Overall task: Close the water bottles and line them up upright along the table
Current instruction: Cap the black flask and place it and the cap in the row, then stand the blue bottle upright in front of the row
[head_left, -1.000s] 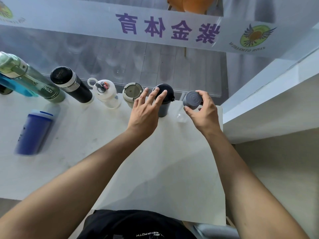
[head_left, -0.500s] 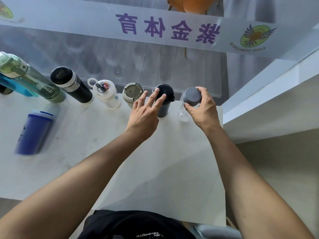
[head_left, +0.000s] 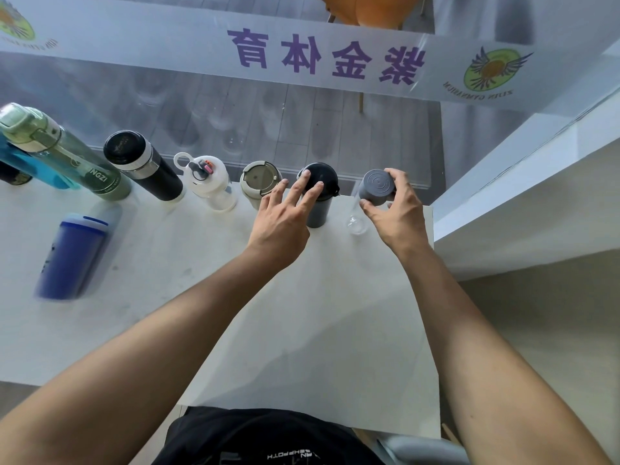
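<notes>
Several bottles stand upright along the far edge of the white table point(head_left: 302, 330): a green one point(head_left: 67, 156), a black flask point(head_left: 144, 166), a white bottle with a loop point(head_left: 209, 182), a beige tumbler point(head_left: 260, 182) and a dark grey bottle with a black lid point(head_left: 318, 196). At the right end stands a clear bottle point(head_left: 356, 219) with a grey cap point(head_left: 377, 187). My right hand point(head_left: 397, 209) grips that grey cap. My left hand point(head_left: 285, 219) has its fingers spread, two fingertips resting on the black lid. A blue bottle point(head_left: 70, 256) stands apart, nearer to me on the left.
A glass wall with a banner of purple characters point(head_left: 325, 58) runs right behind the row. A blue bottle point(head_left: 20, 166) and a dark one point(head_left: 13, 177) show at the far left edge. A white ledge point(head_left: 523, 196) borders the table's right side.
My left hand has slid forward so its fingertips now rest on the black lid. My right hand has shifted slightly away from me with the grey cap.
</notes>
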